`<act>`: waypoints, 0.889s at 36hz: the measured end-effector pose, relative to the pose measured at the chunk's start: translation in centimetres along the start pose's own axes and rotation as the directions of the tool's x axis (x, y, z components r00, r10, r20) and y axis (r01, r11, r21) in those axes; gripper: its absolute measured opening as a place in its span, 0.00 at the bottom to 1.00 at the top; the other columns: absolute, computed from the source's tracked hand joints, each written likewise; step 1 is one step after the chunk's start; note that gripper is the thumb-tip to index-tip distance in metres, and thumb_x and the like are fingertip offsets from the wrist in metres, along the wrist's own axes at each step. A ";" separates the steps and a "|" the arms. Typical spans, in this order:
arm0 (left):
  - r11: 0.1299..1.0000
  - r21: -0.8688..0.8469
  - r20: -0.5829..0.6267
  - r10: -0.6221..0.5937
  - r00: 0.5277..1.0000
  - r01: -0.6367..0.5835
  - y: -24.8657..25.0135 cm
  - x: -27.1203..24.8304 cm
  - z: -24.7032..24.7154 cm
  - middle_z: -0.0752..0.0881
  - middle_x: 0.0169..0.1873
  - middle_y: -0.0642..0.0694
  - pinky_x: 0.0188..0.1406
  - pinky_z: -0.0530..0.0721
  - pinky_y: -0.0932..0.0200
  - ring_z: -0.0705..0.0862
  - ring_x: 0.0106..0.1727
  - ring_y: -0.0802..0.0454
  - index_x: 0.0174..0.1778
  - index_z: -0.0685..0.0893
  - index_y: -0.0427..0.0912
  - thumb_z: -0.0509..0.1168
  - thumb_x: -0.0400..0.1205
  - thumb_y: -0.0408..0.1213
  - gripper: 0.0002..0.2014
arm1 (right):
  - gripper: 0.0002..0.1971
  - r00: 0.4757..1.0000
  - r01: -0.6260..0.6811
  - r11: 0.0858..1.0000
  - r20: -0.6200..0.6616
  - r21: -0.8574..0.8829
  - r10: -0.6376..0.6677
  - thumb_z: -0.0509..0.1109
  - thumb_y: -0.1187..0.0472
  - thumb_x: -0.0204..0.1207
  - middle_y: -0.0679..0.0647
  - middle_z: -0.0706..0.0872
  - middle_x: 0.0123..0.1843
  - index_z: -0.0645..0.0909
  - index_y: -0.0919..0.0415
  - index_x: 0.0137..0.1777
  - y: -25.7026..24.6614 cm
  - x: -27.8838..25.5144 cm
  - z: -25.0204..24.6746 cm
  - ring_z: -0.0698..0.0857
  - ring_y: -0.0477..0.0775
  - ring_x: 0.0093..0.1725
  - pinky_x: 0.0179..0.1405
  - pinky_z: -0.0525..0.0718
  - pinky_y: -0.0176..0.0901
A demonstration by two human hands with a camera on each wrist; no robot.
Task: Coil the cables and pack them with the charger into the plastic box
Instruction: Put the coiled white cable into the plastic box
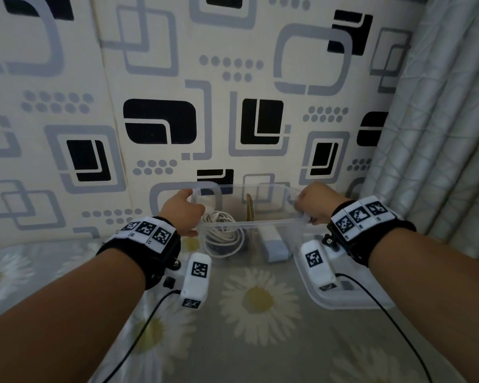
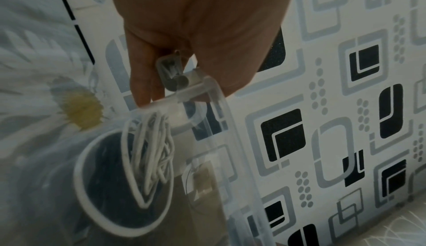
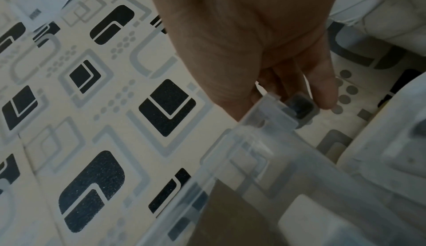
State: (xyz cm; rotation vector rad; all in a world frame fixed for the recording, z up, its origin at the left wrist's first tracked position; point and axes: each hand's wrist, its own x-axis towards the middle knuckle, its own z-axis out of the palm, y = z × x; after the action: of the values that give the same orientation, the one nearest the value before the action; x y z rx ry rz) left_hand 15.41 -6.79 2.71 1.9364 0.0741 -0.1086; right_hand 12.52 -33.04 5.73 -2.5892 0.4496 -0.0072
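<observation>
A clear plastic box (image 1: 249, 224) is held between both hands above the daisy-print surface. My left hand (image 1: 187, 212) grips its left end, fingers curled round the rim and grey latch (image 2: 168, 69). My right hand (image 1: 311, 207) grips the right end at the other latch (image 3: 299, 108). Inside lie a coiled white cable (image 1: 221, 234) over something dark, and a white charger (image 1: 274, 246). A brown cardboard divider (image 1: 250, 207) stands between them. The left wrist view shows the cable coil (image 2: 152, 149) through the box wall (image 2: 216, 104).
A white lid (image 1: 343, 302) lies on the surface at the right, below my right wrist. A patterned wall panel (image 1: 233, 106) stands close behind the box, and a quilted grey curtain (image 1: 440, 134) hangs at the right. Black wrist-camera wires trail toward me.
</observation>
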 end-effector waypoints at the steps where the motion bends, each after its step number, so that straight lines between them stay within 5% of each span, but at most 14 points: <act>1: 1.000 0.005 -0.006 0.010 1.000 -0.010 0.0 -0.1 0.0 0.76 0.67 0.39 0.48 0.89 0.37 0.83 0.59 0.33 0.82 0.62 0.47 0.60 0.82 0.30 0.31 | 0.10 1.000 -0.005 1.000 -0.020 0.008 0.005 0.65 0.65 0.79 0.65 0.88 0.49 0.83 0.72 0.49 0.2 0.4 0.1 0.88 0.59 0.46 0.47 0.87 0.49; 7: 0.998 0.050 -0.016 0.033 0.999 -0.032 0.0 0.0 -0.4 0.74 0.72 0.38 0.44 0.89 0.41 0.82 0.61 0.33 0.82 0.64 0.42 0.61 0.83 0.30 0.30 | 0.16 1.000 0.025 0.999 -0.017 0.022 -0.025 0.65 0.59 0.81 0.62 0.87 0.35 0.85 0.74 0.49 0.1 -0.4 -0.3 0.87 0.61 0.35 0.44 0.89 0.51; 12: 0.995 0.094 -0.090 0.036 0.995 -0.027 -0.2 -1.2 -0.9 0.76 0.71 0.33 0.38 0.86 0.54 0.81 0.66 0.33 0.79 0.69 0.40 0.62 0.82 0.28 0.27 | 0.14 0.998 0.056 0.998 0.000 0.028 -0.056 0.65 0.63 0.78 0.67 0.90 0.45 0.85 0.75 0.50 -0.5 -1.6 -0.3 0.91 0.65 0.45 0.48 0.90 0.58; 15: 0.991 0.136 -0.041 -0.006 0.999 0.012 -0.3 -2.7 -1.8 0.68 0.77 0.33 0.61 0.81 0.52 0.72 0.76 0.36 0.75 0.73 0.39 0.66 0.83 0.39 0.24 | 0.13 0.997 0.079 0.996 0.012 0.031 -0.079 0.66 0.63 0.77 0.68 0.90 0.44 0.85 0.75 0.49 -0.8 -2.0 -0.1 0.91 0.65 0.44 0.47 0.90 0.58; 16: 0.955 0.294 -0.048 0.045 0.998 -0.029 -0.9 -2.8 -2.1 0.65 0.78 0.33 0.68 0.77 0.53 0.70 0.77 0.37 0.74 0.74 0.39 0.67 0.82 0.43 0.25 | 0.13 0.996 0.087 0.996 0.013 0.028 -0.087 0.66 0.64 0.77 0.67 0.90 0.44 0.85 0.75 0.49 -0.9 -2.4 -0.1 0.91 0.64 0.44 0.47 0.90 0.57; 19: 0.993 0.103 -0.107 0.060 0.992 -0.049 -1.0 -3.1 -3.3 0.74 0.73 0.35 0.56 0.86 0.51 0.83 0.51 0.49 0.77 0.71 0.40 0.64 0.83 0.36 0.25 | 0.13 0.994 0.109 0.994 0.014 0.025 -0.109 0.66 0.63 0.78 0.67 0.90 0.44 0.85 0.75 0.49 -1.6 -3.2 0.2 0.91 0.65 0.45 0.49 0.90 0.58; 21: 0.998 0.040 -0.183 0.051 0.982 -0.044 -1.7 -3.7 -3.8 0.78 0.70 0.36 0.47 0.90 0.49 0.80 0.38 0.55 0.78 0.69 0.42 0.63 0.82 0.29 0.26 | 0.14 0.991 0.135 0.991 0.018 0.020 -0.135 0.66 0.63 0.78 0.68 0.90 0.44 0.85 0.75 0.50 -2.2 -3.9 0.4 0.90 0.66 0.45 0.49 0.90 0.59; 28: 0.996 0.034 -0.195 0.086 0.977 -0.081 -2.8 -5.7 -7.0 0.80 0.62 0.39 0.49 0.90 0.44 0.78 0.36 0.55 0.78 0.70 0.40 0.62 0.83 0.28 0.25 | 0.14 0.979 0.205 0.979 0.019 0.014 -0.205 0.66 0.61 0.78 0.67 0.90 0.46 0.85 0.75 0.50 -4.4 -6.0 1.8 0.90 0.67 0.45 0.48 0.90 0.61; 32: 0.994 0.053 -0.213 0.100 0.972 -0.091 -3.8 -6.6 -8.9 0.78 0.70 0.35 0.45 0.91 0.49 0.78 0.36 0.55 0.78 0.70 0.41 0.62 0.83 0.29 0.26 | 0.14 0.973 0.229 0.973 0.024 -0.001 -0.229 0.66 0.61 0.78 0.67 0.90 0.46 0.85 0.73 0.51 -5.6 -7.2 2.8 0.90 0.67 0.46 0.49 0.90 0.59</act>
State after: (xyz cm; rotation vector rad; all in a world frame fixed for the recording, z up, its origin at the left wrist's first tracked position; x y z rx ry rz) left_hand 8.83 2.89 3.09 1.9850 0.1237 0.1663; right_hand 7.70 -24.90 6.59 -2.6275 0.1399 -0.0550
